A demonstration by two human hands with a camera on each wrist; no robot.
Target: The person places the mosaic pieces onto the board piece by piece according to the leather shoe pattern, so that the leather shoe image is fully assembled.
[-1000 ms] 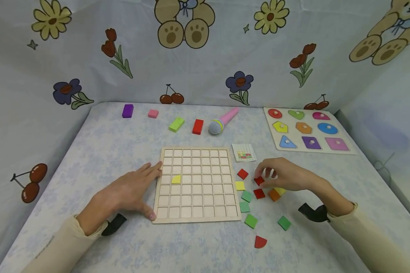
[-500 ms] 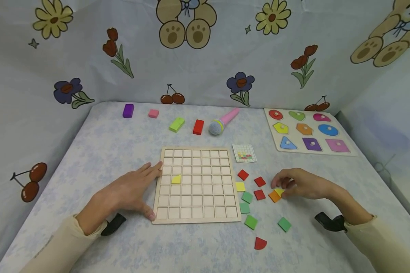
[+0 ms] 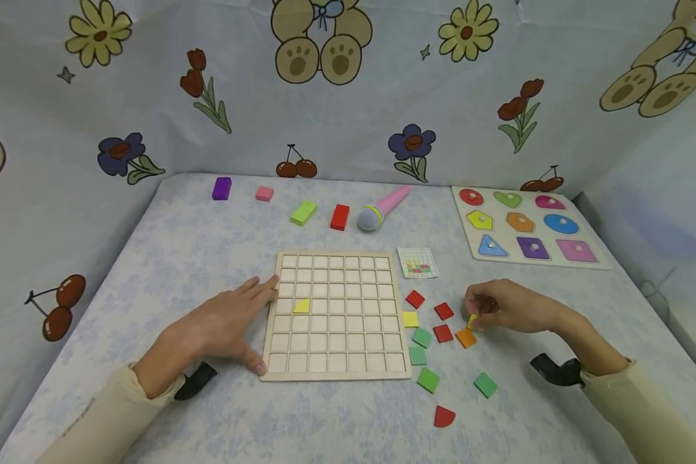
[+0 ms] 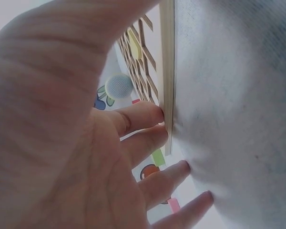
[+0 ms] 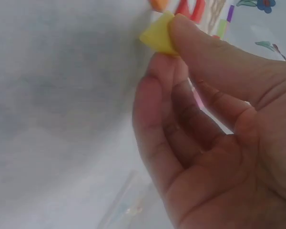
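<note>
My right hand pinches a small yellow tile between thumb and fingertips, just behind an orange tile. My left hand lies spread along the left edge of a wooden grid board, its fingertips and thumb at the frame. In the left wrist view the fingers are fairly straight against the board's side. One yellow tile with a cut corner sits in a cell at the board's left. Between board and right hand lie red tiles, green tiles and another yellow tile.
A small pattern card lies at the board's upper right. Behind are a toy microphone, a red block, a lime block and a purple block. A shape puzzle stands back right; a red quarter-round tile lies in front.
My right hand has moved from a red tile rightward to the yellow tile beside the orange one and taken hold of it. The left hand has stayed at the board's edge.
</note>
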